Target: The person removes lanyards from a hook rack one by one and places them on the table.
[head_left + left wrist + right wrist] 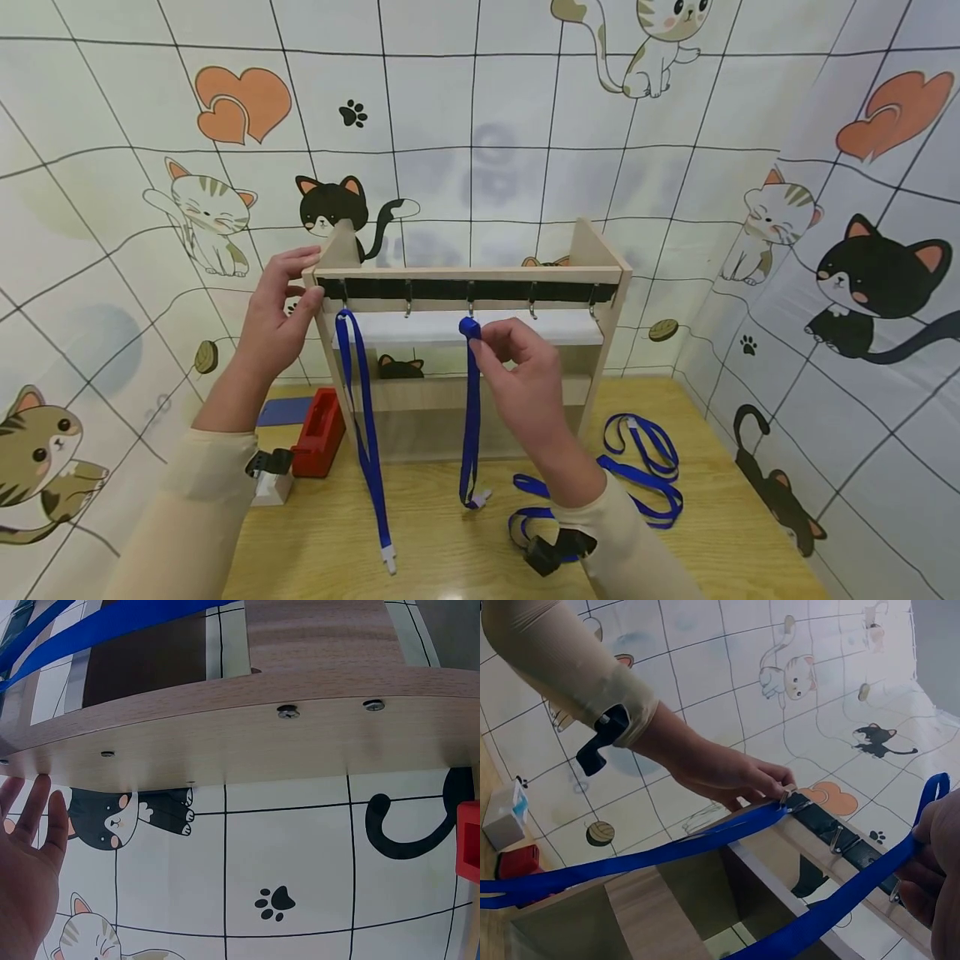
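Note:
A small wooden shelf (472,273) carries a black strip with several metal hooks (408,300) along its upper front. My left hand (281,312) holds its upper left corner, thumb at the front and fingers along the side panel (225,746). One blue lanyard (367,433) hangs from the leftmost hook, its white clip low down. My right hand (525,375) pinches a second blue lanyard (472,408) near its top, just below the middle hook. In the right wrist view, this lanyard's loop (930,795) sticks up past the fingers.
More blue lanyards (652,475) lie loose on the wooden table (420,550) at the right. Left of the shelf stand a red holder (321,433), a white box (272,487) and a flat blue item (285,411). A cat-patterned sheet (480,108) hangs behind.

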### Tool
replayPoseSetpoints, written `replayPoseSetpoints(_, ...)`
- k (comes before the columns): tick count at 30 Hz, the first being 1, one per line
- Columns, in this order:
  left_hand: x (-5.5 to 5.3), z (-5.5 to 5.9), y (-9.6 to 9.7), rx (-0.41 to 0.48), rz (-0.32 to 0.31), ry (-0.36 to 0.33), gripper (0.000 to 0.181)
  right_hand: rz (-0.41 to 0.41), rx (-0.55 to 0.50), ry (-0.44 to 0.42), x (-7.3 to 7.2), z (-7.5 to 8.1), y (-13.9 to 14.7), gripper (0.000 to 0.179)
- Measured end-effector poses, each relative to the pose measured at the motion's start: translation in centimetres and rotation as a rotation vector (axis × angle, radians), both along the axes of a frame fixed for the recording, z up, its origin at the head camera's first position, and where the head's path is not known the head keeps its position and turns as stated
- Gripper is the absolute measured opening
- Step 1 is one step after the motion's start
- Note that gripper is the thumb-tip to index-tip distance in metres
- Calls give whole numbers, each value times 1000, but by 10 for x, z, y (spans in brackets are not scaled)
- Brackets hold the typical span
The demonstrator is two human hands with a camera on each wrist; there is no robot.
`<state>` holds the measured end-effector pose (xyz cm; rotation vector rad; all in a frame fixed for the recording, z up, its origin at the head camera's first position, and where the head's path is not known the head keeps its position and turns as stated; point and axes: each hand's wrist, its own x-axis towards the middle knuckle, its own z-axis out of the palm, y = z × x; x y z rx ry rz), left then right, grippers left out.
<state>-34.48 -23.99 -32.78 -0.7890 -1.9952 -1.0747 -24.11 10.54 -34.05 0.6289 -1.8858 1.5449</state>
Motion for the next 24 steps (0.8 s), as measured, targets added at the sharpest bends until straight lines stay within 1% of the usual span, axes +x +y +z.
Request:
replayPoseSetpoints(6, -1, 0, -1, -2, 2, 12, 44, 10, 59, -10, -3, -19, 9, 1)
replayPoseSetpoints(12, 0, -1, -1, 0, -5, 14, 42, -2, 175, -8, -9, -38, 23, 2)
replayPoseSetpoints(17, -1, -1, 0, -1, -13, 17, 41, 12, 262, -7, -19, -55, 33, 6)
replayPoseSetpoints(19, -1, -1, 0, 0, -16, 19, 41, 24, 283, -21, -24, -62, 36, 9)
replayPoseSetpoints(24, -2, 0, 0, 2, -11, 17, 43, 53, 299, -81, -32, -78, 37, 3)
